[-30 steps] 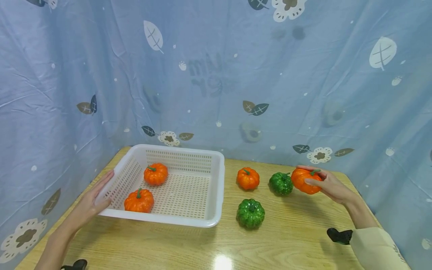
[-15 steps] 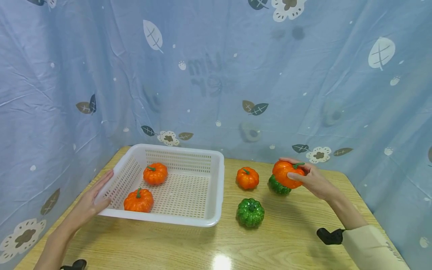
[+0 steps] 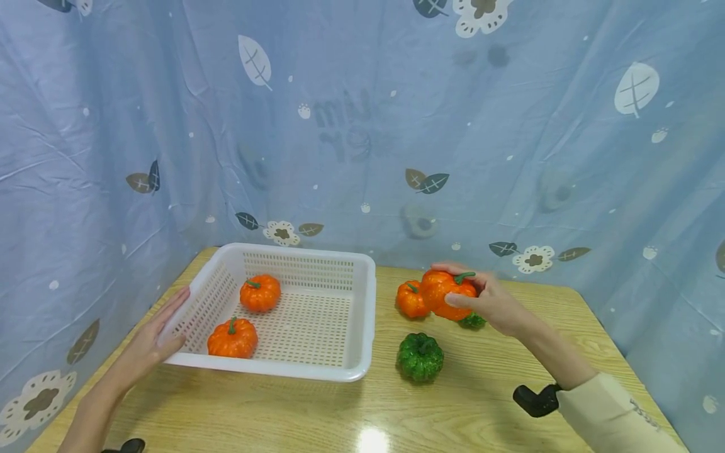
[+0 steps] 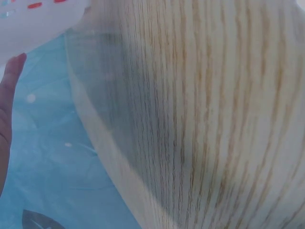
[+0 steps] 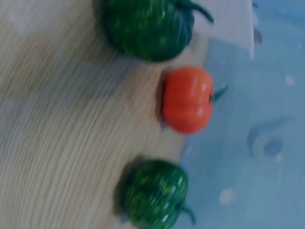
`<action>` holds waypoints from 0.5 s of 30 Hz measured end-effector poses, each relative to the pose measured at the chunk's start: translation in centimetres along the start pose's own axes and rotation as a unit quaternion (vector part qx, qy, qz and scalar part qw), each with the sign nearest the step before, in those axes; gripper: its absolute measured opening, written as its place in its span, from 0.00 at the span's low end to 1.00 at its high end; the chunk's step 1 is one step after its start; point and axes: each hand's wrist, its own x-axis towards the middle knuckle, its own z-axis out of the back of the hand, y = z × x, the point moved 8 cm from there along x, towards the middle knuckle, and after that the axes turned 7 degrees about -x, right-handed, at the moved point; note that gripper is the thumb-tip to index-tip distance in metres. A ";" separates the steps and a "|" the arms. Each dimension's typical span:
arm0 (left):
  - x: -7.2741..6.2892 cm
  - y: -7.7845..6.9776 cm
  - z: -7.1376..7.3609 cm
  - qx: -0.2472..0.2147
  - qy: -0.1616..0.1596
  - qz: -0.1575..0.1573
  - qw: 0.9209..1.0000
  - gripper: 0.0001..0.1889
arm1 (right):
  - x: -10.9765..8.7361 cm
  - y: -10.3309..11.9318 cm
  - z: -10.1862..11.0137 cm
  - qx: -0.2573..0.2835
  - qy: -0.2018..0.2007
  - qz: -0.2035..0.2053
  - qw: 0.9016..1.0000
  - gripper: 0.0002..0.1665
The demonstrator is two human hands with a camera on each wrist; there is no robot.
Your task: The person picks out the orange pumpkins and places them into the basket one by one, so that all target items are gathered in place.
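My right hand [image 3: 501,305] holds an orange toy pumpkin [image 3: 437,294] with a green stem above the table, fingers behind and thumb in front. Beneath and behind it, a smaller orange pumpkin [image 3: 409,301] and a green pumpkin [image 3: 473,321] are partly covered in the head view; both show in the right wrist view, the held one does not. Nearer stands another green pumpkin [image 3: 420,357]. Along the left side of a white plastic basket [image 3: 272,369] lies my left hand [image 3: 148,343], its fingers straight against the wall. Two orange pumpkins [image 3: 260,293] sit inside.
The wooden table [image 3: 272,415] carries everything. A blue patterned curtain [image 3: 362,126] hangs close behind it and along both sides. A black device [image 3: 537,401] is at the right wrist; part of another [image 3: 131,446] shows at the left.
My right hand has carried the orange pumpkin leftward, from beside the far green pumpkin to over the orange one on the table. The left hand and basket stay in place.
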 end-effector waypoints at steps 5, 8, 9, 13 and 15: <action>-0.2 0.1 0.1 0.000 -0.001 0.009 1.000 0.41 | 1.3 1.2 -2.6 -0.007 0.018 -0.011 1.000 0.32; -0.2 0.0 0.1 0.001 -0.002 0.006 1.000 0.41 | 2.1 1.7 -4.1 0.017 0.030 -0.019 0.999 0.33; -0.2 -0.1 0.1 0.002 -0.002 0.004 1.000 0.41 | 2.4 1.9 -4.6 0.032 0.036 -0.022 0.999 0.33; -0.1 -0.4 0.0 0.002 0.000 -0.009 1.000 0.41 | 3.6 2.2 -6.4 0.082 0.061 -0.022 0.995 0.33; 0.0 -0.5 -0.1 0.000 0.001 -0.013 1.000 0.41 | 4.2 2.3 -7.3 0.098 0.077 -0.018 0.992 0.34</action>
